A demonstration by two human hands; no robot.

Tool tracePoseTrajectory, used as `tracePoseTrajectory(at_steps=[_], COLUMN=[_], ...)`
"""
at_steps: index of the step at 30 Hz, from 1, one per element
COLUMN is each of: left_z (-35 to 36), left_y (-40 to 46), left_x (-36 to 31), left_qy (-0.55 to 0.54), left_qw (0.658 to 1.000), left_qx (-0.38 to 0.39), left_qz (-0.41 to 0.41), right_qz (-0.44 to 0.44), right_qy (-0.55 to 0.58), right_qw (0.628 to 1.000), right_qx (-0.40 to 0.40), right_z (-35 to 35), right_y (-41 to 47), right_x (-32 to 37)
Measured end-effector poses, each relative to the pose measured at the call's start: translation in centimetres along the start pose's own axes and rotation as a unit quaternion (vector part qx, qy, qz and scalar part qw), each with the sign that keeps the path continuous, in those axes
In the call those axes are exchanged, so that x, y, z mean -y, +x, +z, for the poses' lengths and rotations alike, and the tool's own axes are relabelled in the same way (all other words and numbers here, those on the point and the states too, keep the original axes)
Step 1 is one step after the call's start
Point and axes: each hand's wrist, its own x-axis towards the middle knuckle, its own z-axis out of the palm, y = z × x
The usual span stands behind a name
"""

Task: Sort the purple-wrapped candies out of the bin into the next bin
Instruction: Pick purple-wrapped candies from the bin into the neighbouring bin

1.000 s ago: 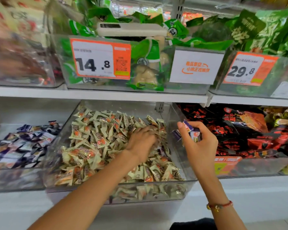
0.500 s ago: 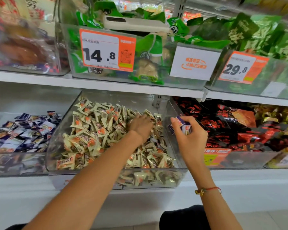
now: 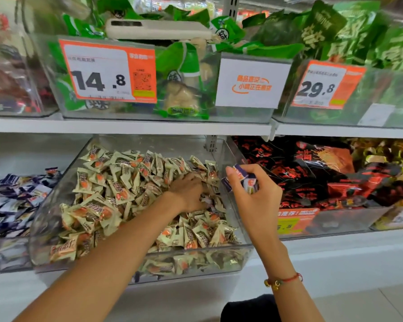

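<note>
Clear bin (image 3: 56, 228), cream candies (image 3: 116, 182), purple candies (image 3: 242, 180)

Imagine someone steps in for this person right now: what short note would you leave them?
Left hand: buried among the cream-wrapped candies in the middle bin, rummaging; whether it holds anything is hidden.
Right hand: raised at that bin's right wall, pinching a few purple-wrapped candies.
Left bin: already holds a pile of purple ones.
Done: some purple picked out.
Left: put the held ones in with the purple pile, probably; keep searching the cream pile, though no purple shows on top.
</note>
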Motion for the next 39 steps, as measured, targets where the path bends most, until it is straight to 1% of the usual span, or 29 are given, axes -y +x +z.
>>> tracePoseTrajectory(at_steps=[2,5,7,10,13,15,18,20,22,24,26,28,30,33,36,39], left_z=[0.6,0.7,1.1,1.8,1.5,1.2,0.8,0.4,-0.4,-1.5,-2.7,-3.7,-4.5,-5.3,-5.7,-6.2], left_y=[0.5,1.0,1.0,0.3,-0.3,-0.7,-1.7,-2.7,-3.8,-5.5,-8.0,-11.6,-15.9,-22.0,-26.5,-29.5], left_x=[0.0,-0.5,-0.7,-0.9,-1.2,-1.2,-0.9,-0.5,-0.1,-0.1,-0.2,0.2,1.8,6.4,11.1,14.3], left_qy=[0.018,0.019,0.032,0.043,0.075,0.05,-0.007,-0.048,-0.103,-0.178,-0.259,-0.326,-0.359,-0.37,-0.318,-0.261], left_qw=[0.999,0.999,0.999,0.997,0.993,0.996,0.999,0.998,0.991,0.974,0.948,0.92,0.89,0.839,0.803,0.769], left_qx=[0.024,0.027,0.001,-0.068,-0.091,-0.077,-0.033,-0.042,-0.084,-0.141,-0.185,-0.219,-0.279,-0.386,-0.471,-0.528], left_qz=[-0.016,-0.021,-0.018,-0.008,0.013,0.004,-0.018,-0.025,-0.023,-0.017,-0.009,-0.004,-0.02,-0.099,-0.183,-0.247], right_qz=[-0.003,-0.004,-0.003,-0.003,-0.003,-0.004,-0.005,-0.004,-0.002,-0.002,-0.005,-0.011,-0.014,-0.014,-0.049,-0.103], right_qy=[-0.006,-0.01,-0.004,-0.001,-0.006,-0.008,-0.012,-0.018,-0.013,-0.006,0.005,0.034,0.06,0.107,0.144,0.146], right_qw=[1.0,1.0,1.0,1.0,1.0,1.0,1.0,1.0,1.0,1.0,0.999,0.997,0.992,0.978,0.961,0.947], right_qx=[0.005,0.008,0.009,0.005,0.002,0.003,0.006,0.008,0.007,0.013,0.032,0.065,0.11,0.181,0.233,0.266], right_z=[-0.1,-0.2,-0.3,-0.2,-0.2,-0.2,-0.2,-0.2,-0.3,-0.5,-0.4,0.2,1.5,5.2,10.2,15.7], right_y=[0.0,0.0,0.0,-0.1,-0.2,-0.2,-0.2,-0.2,-0.2,-0.2,-0.6,-1.1,-1.7,-2.8,-3.7,-4.1], right_x=[0.0,0.0,0.0,0.0,0.1,0.3,0.4,0.4,0.6,1.2,2.1,3.3,4.8,7.4,10.6,13.8])
